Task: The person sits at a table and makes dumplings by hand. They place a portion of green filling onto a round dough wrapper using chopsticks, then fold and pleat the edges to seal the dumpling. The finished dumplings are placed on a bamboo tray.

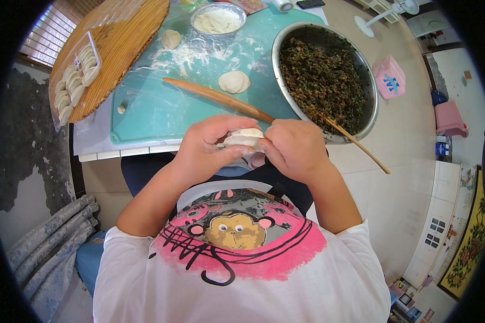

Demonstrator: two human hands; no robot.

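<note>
Between my two hands, just over the table's front edge, is a folded dumpling (244, 138) of pale dough. My left hand (206, 143) cradles it, thumb in front and fingers behind. The thumb and curled fingers of my right hand (295, 147) pinch its right end. Behind my hands a tapered wooden rolling pin (218, 97) lies slantwise on a teal mat (145, 121). Beyond the pin are overlapping round dough wrappers (233, 82). To the right stands a large metal bowl (275, 60) of dark chopped filling (323, 80), with chopsticks (359, 147) resting over its near rim.
At left, a round slatted tray (125, 52) overhangs the table and carries several finished dumplings (70, 82) in plastic trays. A lump of dough (171, 39), a bowl of flour (220, 21) and a dough scrap (121, 109) are on the mat. A pink bin (389, 76) stands on the floor.
</note>
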